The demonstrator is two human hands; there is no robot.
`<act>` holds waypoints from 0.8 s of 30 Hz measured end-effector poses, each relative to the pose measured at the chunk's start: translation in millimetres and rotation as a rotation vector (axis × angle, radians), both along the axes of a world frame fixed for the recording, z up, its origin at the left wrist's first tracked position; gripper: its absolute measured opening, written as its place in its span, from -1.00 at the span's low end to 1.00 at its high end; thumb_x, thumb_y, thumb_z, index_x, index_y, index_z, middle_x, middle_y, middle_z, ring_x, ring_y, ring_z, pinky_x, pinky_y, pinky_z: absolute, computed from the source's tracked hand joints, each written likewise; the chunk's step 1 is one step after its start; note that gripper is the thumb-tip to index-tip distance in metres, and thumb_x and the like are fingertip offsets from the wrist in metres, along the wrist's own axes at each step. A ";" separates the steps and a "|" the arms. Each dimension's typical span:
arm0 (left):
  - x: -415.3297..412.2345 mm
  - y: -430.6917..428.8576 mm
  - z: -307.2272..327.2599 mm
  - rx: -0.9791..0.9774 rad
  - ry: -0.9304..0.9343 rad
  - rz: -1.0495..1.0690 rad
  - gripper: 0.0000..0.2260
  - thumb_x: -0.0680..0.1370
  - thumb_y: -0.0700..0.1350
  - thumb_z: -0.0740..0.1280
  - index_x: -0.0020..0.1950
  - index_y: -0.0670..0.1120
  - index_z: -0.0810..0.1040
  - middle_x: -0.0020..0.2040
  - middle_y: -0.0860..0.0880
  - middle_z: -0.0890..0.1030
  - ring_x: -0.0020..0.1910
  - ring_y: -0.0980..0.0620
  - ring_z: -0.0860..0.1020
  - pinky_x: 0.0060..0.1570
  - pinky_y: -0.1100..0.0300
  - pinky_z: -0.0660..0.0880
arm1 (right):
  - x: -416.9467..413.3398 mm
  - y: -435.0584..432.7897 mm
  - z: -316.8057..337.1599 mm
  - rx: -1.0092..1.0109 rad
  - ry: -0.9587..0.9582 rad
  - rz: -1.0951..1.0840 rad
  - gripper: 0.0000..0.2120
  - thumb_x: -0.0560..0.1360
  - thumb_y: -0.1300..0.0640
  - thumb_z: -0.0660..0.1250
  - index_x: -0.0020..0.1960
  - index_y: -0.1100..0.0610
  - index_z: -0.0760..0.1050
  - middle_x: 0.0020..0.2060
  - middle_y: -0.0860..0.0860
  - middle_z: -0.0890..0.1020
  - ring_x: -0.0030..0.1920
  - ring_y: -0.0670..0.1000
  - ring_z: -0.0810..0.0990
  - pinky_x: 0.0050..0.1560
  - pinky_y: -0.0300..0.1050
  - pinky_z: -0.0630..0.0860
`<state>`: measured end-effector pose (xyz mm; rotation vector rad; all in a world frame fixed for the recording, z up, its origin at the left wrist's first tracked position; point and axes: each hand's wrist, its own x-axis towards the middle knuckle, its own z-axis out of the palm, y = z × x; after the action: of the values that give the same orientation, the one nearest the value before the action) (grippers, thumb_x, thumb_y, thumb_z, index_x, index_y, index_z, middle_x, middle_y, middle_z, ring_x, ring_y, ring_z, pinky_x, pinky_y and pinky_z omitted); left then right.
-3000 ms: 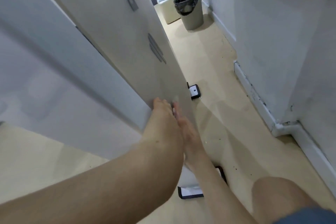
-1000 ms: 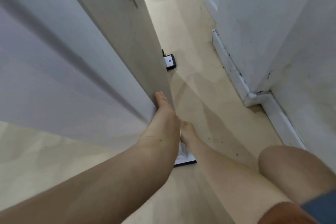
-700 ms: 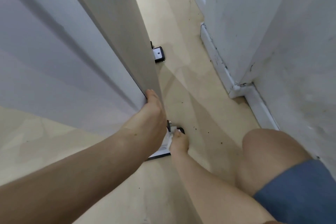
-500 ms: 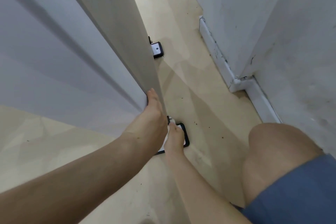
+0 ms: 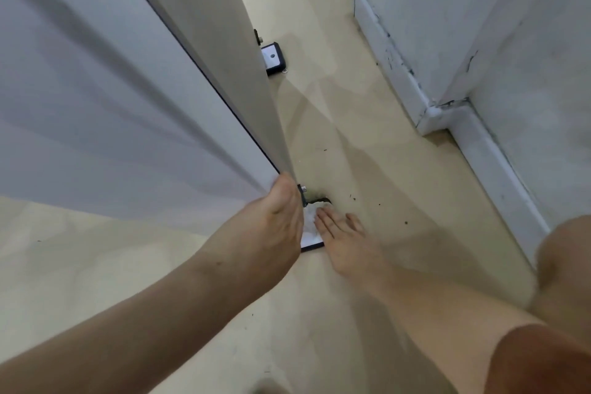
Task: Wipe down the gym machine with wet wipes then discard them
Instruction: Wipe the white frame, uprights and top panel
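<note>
Two hands, two base feet, one wipe

The left grip clasps the grey panel's bottom corner, while just right the right grip presses a white wipe flat onto the near foot plate.

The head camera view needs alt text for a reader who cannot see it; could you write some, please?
A right hand presses a white wet wipe onto a floor-level foot plate of a grey machine panel, whose bottom corner the left hand grips. A second foot plate sits farther along.
</note>
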<state>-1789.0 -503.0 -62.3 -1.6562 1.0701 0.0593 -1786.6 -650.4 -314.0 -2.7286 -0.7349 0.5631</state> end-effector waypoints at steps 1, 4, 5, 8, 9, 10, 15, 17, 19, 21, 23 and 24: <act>2.6 -2.5 -2.9 -0.004 0.053 0.039 -0.59 0.57 -0.16 0.01 0.26 -0.31 0.49 0.15 -0.29 0.55 0.14 -0.30 0.49 0.10 -0.28 0.00 | -6.6 5.2 -0.1 -0.068 0.031 0.027 -0.44 0.39 0.21 0.00 0.26 0.24 0.57 0.26 0.14 0.59 0.29 0.11 0.56 0.13 0.12 0.55; 0.0 3.3 1.3 -0.081 0.073 0.084 -0.57 0.54 -0.17 0.01 0.24 -0.31 0.53 0.15 -0.31 0.57 0.16 -0.33 0.49 0.17 -0.35 -0.12 | -11.8 1.4 4.9 -0.051 -0.084 0.075 -0.47 0.42 0.21 -0.01 0.21 0.27 0.60 0.20 0.17 0.62 0.25 0.14 0.59 0.14 0.14 0.55; -2.7 8.3 4.3 -0.132 0.068 0.113 -0.56 0.53 -0.16 0.04 0.24 -0.33 0.54 0.17 -0.35 0.56 0.19 -0.36 0.49 0.24 -0.35 -0.15 | -7.8 -2.1 5.6 -0.059 -0.135 0.095 -0.48 0.43 0.20 -0.01 0.21 0.26 0.60 0.20 0.15 0.63 0.24 0.12 0.59 0.15 0.17 0.54; -23.5 34.8 7.0 -0.419 0.215 0.081 -0.59 0.50 -0.18 0.09 0.18 -0.38 0.56 0.25 -0.39 0.52 0.29 -0.35 0.47 0.40 -0.22 0.03 | -1.9 -3.2 8.1 -0.097 -0.199 0.073 -0.48 0.43 0.19 -0.01 0.20 0.22 0.62 0.18 0.10 0.65 0.23 0.06 0.60 0.12 0.21 0.57; -31.7 47.4 7.0 -0.498 0.260 0.085 -0.60 0.50 -0.20 0.08 0.12 -0.34 0.61 0.25 -0.36 0.54 0.30 -0.32 0.48 0.38 -0.20 0.13 | -7.6 3.6 7.4 -0.121 -0.158 0.017 -0.46 0.41 0.20 -0.02 0.19 0.22 0.62 0.18 0.11 0.65 0.23 0.07 0.60 0.12 0.19 0.57; -39.5 61.5 8.5 -0.553 0.301 0.112 -0.61 0.51 -0.20 0.06 0.08 -0.28 0.65 0.24 -0.32 0.56 0.29 -0.29 0.50 0.33 -0.18 0.23 | -16.0 14.5 7.1 -0.127 -0.113 -0.043 -0.45 0.40 0.21 -0.03 0.18 0.25 0.63 0.17 0.14 0.65 0.23 0.10 0.60 0.11 0.18 0.57; -72.5 129.7 -9.5 -0.609 0.415 0.465 -0.67 0.23 -0.22 0.28 -0.09 -0.09 0.71 0.18 -0.17 0.64 0.18 -0.13 0.60 0.02 0.02 0.60 | -44.9 49.9 22.9 -0.087 -0.040 -0.267 -0.41 0.44 0.28 -0.12 0.37 0.40 0.40 0.39 0.26 0.42 0.43 0.22 0.37 0.36 0.13 0.38; -80.8 132.2 -26.6 -0.711 0.424 0.664 -0.64 0.22 -0.25 0.23 -0.13 0.00 0.70 0.13 -0.06 0.67 0.15 -0.05 0.62 -0.09 0.12 0.61 | -56.1 49.4 28.4 -0.151 -0.033 -0.155 -0.42 0.51 0.32 -0.20 0.54 0.39 -0.01 0.55 0.25 0.05 0.56 0.23 -0.01 0.53 0.12 -0.01; -90.7 131.1 -51.5 -0.810 0.447 0.850 -0.64 0.12 -0.26 0.39 -0.15 0.05 0.69 0.07 0.03 0.68 0.08 0.03 0.64 -0.24 0.20 0.61 | -60.0 60.8 25.9 -0.182 -0.056 -0.045 -0.47 0.57 0.33 -0.13 0.54 0.38 -0.01 0.54 0.27 0.07 0.56 0.24 -0.01 0.53 0.09 -0.03; -97.5 121.7 -72.3 -0.883 0.474 0.980 -0.55 0.09 -0.21 0.47 -0.07 0.10 0.68 0.12 0.10 0.66 0.11 0.10 0.61 -0.24 0.26 0.59 | -56.2 75.0 21.8 -0.186 -0.181 0.033 -0.48 0.54 0.32 -0.06 0.49 0.37 0.19 0.47 0.26 0.31 0.53 0.22 0.16 0.48 0.05 0.16; -106.5 116.3 -93.1 -0.989 0.463 1.067 -0.54 0.36 -0.19 0.34 0.25 0.10 0.57 0.39 0.10 0.47 0.37 0.09 0.41 0.10 0.17 0.54 | -48.8 85.4 29.4 -0.194 -0.100 0.147 -0.48 0.55 0.32 0.05 0.50 0.36 0.15 0.45 0.26 0.32 0.52 0.21 0.18 0.46 0.04 0.18; -113.9 114.5 -104.2 -1.027 0.463 1.112 -0.53 0.48 -0.20 0.23 0.37 0.08 0.46 0.49 0.07 0.33 0.47 0.06 0.28 0.25 0.12 0.45 | -45.1 89.0 31.5 -0.217 -0.057 0.219 -0.46 0.55 0.31 0.09 0.51 0.34 0.11 0.47 0.25 0.29 0.52 0.19 0.17 0.45 0.03 0.19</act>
<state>-1902.9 -388.5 -166.5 -3.1245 0.3051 0.7424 -1831.8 -561.4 -282.5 -2.8911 -1.0527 0.6490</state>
